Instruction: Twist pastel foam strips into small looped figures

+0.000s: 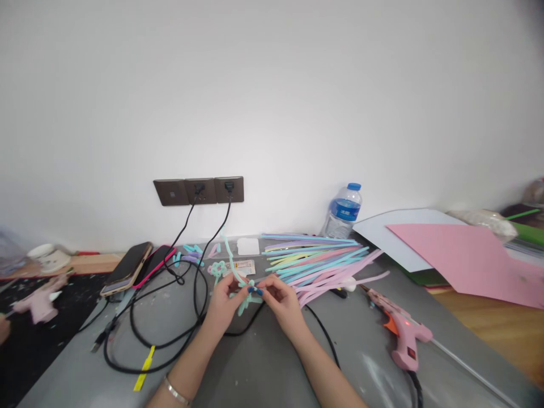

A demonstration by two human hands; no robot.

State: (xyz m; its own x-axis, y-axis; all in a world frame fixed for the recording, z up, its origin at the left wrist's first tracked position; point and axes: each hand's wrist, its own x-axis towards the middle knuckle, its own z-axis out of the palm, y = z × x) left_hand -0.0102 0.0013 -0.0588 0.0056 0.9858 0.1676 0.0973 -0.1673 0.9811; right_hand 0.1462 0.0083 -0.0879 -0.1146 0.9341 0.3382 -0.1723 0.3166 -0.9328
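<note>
Both hands meet over the middle of the grey table. My left hand (228,297) is closed on a mint-green pipe cleaner (230,253), bent into loops below, with one long end rising above the fingers. My right hand (278,296) pinches at the same piece, fingertips touching those of the left. Just behind the left hand lies a finished-looking mint flower shape (218,270) of looped pipe cleaner. A fan of pastel pipe cleaners (314,258) spreads behind the right hand.
A pink glue gun (406,328) rests at right, its red light lit. Black cables (131,323) loop at left beside two phones (127,269). A water bottle (345,209) stands by the wall. Pink paper (463,255) overhangs the right side. Another person's hand (4,328) shows far left.
</note>
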